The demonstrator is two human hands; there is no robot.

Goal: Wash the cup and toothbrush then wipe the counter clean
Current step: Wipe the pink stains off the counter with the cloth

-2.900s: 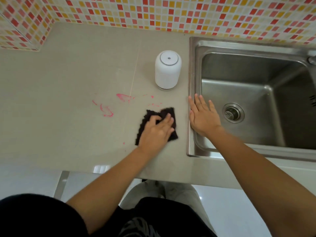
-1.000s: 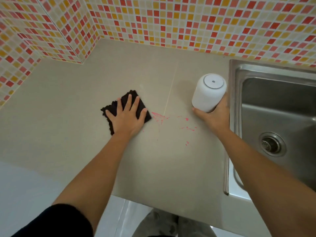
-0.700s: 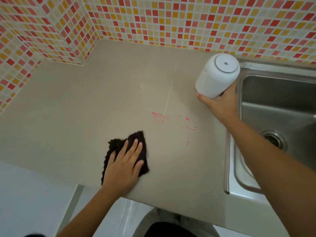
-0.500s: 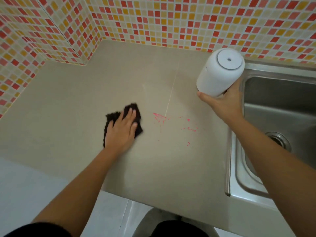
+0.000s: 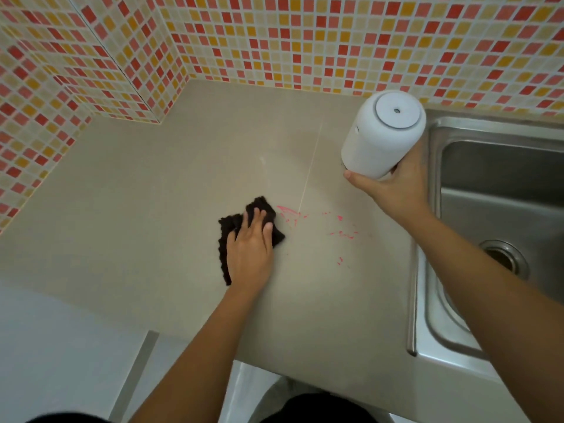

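A white cup, upside down, is lifted off the beige counter beside the sink, and my right hand grips it from below. My left hand presses flat on a dark cloth in the middle of the counter. Pink smears mark the counter just right of the cloth, between it and the sink. No toothbrush is in view.
A steel sink with a drain fills the right side. Mosaic tile walls close off the back and left of the counter. The counter's front edge runs just below my left wrist.
My left hand has slid the cloth right, up to the edge of the pink smears. The cup stays lifted in my right hand, about where it was half a second ago.
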